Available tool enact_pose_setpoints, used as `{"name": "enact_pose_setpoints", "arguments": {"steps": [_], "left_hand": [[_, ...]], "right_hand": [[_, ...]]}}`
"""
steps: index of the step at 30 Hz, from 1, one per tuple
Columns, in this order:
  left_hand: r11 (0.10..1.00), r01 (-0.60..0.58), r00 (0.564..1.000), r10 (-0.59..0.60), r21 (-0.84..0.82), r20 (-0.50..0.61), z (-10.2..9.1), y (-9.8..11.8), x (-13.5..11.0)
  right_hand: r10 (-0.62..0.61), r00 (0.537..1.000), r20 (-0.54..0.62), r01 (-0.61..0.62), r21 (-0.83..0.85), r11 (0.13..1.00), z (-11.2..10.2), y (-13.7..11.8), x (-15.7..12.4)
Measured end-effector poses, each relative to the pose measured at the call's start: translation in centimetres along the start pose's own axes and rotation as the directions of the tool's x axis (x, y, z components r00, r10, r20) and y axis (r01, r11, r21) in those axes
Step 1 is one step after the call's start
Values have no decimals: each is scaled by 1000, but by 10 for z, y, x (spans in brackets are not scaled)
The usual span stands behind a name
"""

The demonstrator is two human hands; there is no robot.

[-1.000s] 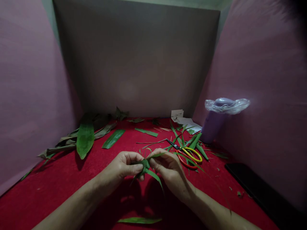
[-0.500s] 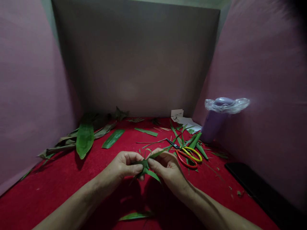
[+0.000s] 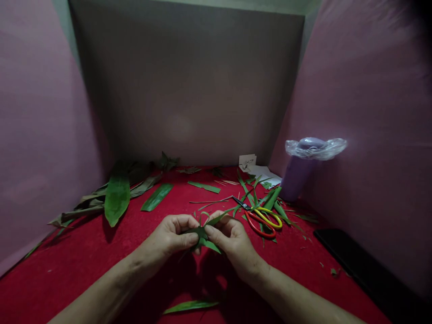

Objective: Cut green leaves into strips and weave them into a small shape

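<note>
A small folded piece of green leaf (image 3: pixel 201 234), with strips sticking out and a thin loop on top, is pinched between both hands above the red cloth. My left hand (image 3: pixel 177 234) grips its left side between thumb and fingers. On the other side my right hand (image 3: pixel 227 234) pinches it, with a long leaf strip running up past the fingers. The underside of the leaf piece is hidden by the fingers. Scissors (image 3: pixel 261 220) with one red and one yellow handle lie just beyond my right hand. Below the hands lies a loose leaf strip (image 3: pixel 191 307).
Large leaves (image 3: pixel 117 198) are piled at the left, with a cut leaf piece (image 3: pixel 157 197) beside them. Leaf scraps (image 3: pixel 272 200) lie around the scissors. A purple bottle (image 3: pixel 299 175) topped with clear plastic, white paper (image 3: pixel 265 174) and a black phone-like object (image 3: pixel 351 256) stand or lie at right.
The whole view has shifted slightly, so things appear a little further left. Both hands keep their pinch on the folded leaf, and the right forearm has turned slightly.
</note>
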State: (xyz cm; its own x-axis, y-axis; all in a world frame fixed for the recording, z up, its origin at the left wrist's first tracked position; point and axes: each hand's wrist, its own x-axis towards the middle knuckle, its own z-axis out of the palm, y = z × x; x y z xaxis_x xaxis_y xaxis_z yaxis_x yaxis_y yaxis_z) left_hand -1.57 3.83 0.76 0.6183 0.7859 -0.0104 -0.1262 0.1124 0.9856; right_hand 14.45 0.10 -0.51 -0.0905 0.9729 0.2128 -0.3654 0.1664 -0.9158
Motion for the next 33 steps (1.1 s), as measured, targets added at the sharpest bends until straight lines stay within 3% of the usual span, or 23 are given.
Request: {"name": "enact_pose_setpoints", "arguments": {"steps": [11,20,26,30,33], "left_hand": [[998,-19,999,17,-61,-32,3,-3,2],[997,-27,1000,27,-65,1,4,-1,0],[996,-64,995,59,-59,-75,-1,3,3],[995,-102,979,97,-22,-177,-6,6,5],[994,-105,978,106,13,-179,-7,8,5]], "right_hand": [[26,999,-31,-23,86,996,0,1,2],[164,986,36,-165,39,985,-2,2,3],[238,970,41,-236,-52,970,-4,-1,4],[197,975,104,-189,-85,978,-5,-5,3],[163,981,105,-155,-74,985,-4,-8,3]]}}
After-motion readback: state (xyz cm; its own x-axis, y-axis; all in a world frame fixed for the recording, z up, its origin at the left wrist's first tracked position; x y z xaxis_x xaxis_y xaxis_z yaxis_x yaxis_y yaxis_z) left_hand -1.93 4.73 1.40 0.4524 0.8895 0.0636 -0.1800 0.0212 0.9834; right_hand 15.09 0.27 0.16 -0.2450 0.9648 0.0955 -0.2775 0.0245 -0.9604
